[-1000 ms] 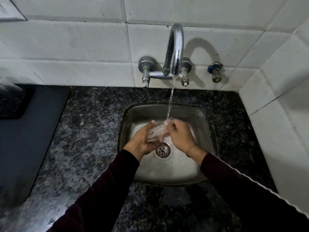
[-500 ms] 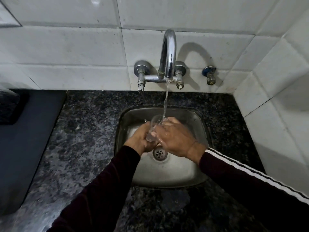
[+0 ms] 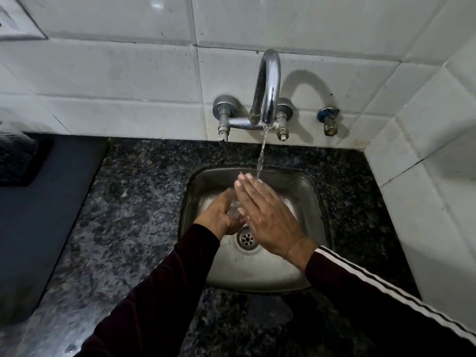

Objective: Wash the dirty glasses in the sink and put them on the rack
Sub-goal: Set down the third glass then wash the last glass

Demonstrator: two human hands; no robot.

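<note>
Nearest, the drain (image 3: 247, 238) sits in the steel sink (image 3: 304, 269) just below both wrists, with speckled counter (image 3: 134, 215) around it. The left hand (image 3: 219, 217) curls its fingers round a clear glass (image 3: 235, 211), mostly hidden, while the right hand (image 3: 268, 220) lies flat against it with fingers (image 3: 247, 186) straight and together. Beyond the fingertips, water falls from the tap (image 3: 268, 99) onto them.
</note>
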